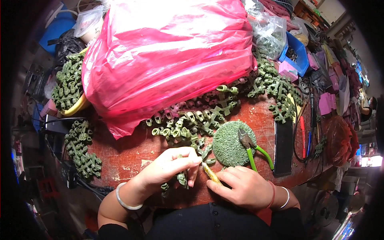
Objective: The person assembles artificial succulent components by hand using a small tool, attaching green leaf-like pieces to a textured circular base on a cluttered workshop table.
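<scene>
My left hand (173, 165) pinches a green plastic sprue of small moulded parts (183, 177) near the table's front edge. Close beside it, my right hand (244, 187) grips a small yellow-handled tool (211, 174) whose tip points at the green piece. Just behind both hands lies a round green textured disc (229, 144) with green-handled cutting pliers (253, 149) resting on it. A heap of similar green moulded parts (188, 125) spreads across the red-brown table (128, 154) behind my hands.
A big pink plastic bag (168, 56) fills the back of the table. More green parts sit in a yellow bowl (70, 86) at left and hang off the left edge (82, 150). A black bar (283, 148), pens (303, 136), a blue bin (298, 56) and clear bags lie right.
</scene>
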Motion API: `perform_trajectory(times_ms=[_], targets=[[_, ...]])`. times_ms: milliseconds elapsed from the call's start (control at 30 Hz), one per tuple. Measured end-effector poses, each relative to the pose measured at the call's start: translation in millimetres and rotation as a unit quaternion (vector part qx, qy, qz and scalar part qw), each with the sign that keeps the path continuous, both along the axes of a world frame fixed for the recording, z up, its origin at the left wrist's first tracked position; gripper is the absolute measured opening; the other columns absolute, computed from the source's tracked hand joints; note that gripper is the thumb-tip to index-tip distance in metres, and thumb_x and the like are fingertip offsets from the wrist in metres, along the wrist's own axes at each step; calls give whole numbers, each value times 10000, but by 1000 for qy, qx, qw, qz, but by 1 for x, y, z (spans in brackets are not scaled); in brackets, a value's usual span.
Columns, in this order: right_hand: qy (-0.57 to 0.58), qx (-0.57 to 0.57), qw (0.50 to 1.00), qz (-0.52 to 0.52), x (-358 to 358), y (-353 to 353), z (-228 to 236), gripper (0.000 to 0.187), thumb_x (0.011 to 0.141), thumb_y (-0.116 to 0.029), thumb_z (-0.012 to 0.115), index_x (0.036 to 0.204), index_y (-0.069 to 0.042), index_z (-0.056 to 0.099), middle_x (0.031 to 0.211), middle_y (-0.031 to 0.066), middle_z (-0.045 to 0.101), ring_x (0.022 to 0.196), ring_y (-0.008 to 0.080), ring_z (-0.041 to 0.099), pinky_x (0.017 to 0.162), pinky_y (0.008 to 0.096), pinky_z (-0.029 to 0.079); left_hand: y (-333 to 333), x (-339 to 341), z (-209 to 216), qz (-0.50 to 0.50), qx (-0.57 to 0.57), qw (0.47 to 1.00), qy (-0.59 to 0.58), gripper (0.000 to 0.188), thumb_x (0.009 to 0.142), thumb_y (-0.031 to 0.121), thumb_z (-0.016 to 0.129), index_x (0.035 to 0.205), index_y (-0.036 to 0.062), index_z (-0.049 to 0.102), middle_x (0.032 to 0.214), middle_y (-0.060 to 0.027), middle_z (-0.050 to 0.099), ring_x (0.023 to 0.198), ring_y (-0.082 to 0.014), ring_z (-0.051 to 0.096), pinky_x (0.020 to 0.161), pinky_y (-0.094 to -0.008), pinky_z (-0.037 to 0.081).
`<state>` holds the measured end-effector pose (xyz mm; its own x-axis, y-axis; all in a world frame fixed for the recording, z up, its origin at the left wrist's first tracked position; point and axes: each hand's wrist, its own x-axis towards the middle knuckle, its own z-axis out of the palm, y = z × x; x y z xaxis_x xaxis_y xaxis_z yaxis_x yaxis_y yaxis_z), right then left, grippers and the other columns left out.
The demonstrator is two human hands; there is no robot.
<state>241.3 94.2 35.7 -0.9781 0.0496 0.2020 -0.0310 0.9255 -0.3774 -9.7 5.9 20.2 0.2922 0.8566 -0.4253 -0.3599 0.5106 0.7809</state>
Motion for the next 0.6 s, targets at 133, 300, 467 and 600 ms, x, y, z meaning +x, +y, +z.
perform_trajectory(times_ms=[133,300,467,600], targets=[[28,12,1000,-1,0,-2,-1,283,837,-149,648,1101,-48,661,872,38,551,797,180,611,650,288,483,0,0,1,4,-7,1000,-6,283,1064,280,600,887,59,600,786,-32,637,699,-126,649,687,-278,496],[15,18,1000,9,-2,-6,-3,282,817,-160,649,1070,-36,656,896,56,573,812,180,618,654,288,483,0,1,1,6,-5,1000,-13,278,1067,275,602,891,60,600,789,-31,632,703,-126,649,690,-280,499],[30,-10,998,45,-3,-13,-7,298,802,-186,645,1060,-36,653,957,86,616,824,194,622,678,303,493,1,1,2,5,-4,1000,-10,273,1067,269,604,893,59,598,787,-31,627,703,-126,647,691,-282,502],[48,-22,998,29,-3,-10,3,258,822,-166,657,1047,-41,679,961,90,629,807,200,643,660,303,513,2,0,3,-1,10,1000,2,270,1065,266,608,896,56,596,786,-29,623,701,-127,641,691,-284,503]])
